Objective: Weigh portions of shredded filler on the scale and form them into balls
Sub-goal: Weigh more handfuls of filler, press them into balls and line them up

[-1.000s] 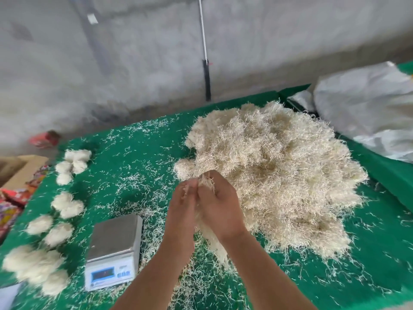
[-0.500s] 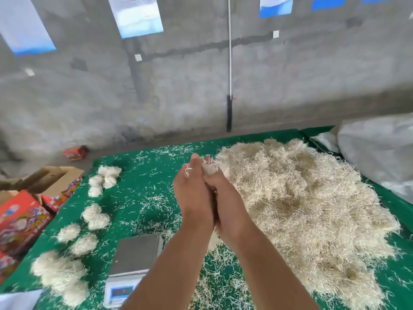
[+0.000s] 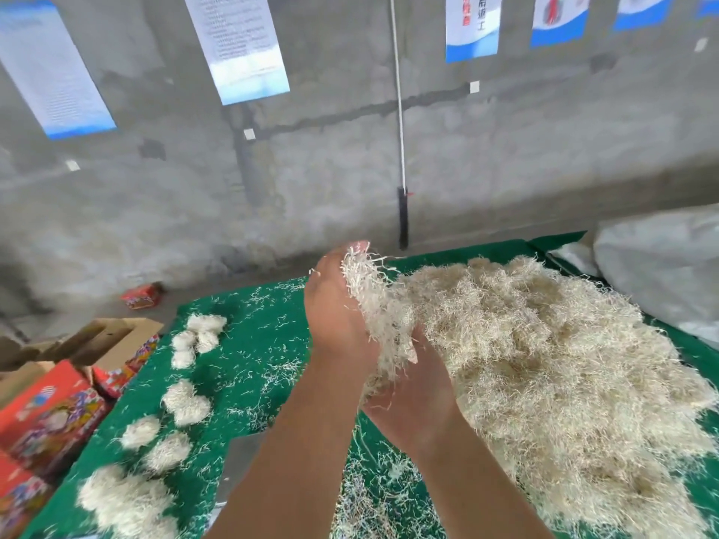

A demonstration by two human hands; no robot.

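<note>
**Pressing a filler portion between two hands**

Holding a pale, stringy tuft of shredded filler (image 3: pixel 375 305) above the worktop (image 3: pixel 249 336). Clasping it from the left with the left hand (image 3: pixel 338 305), cupping from beneath with the right hand (image 3: pixel 412 394), fingers curled. Hovering just left of the big heap (image 3: pixel 544 363).
</note>
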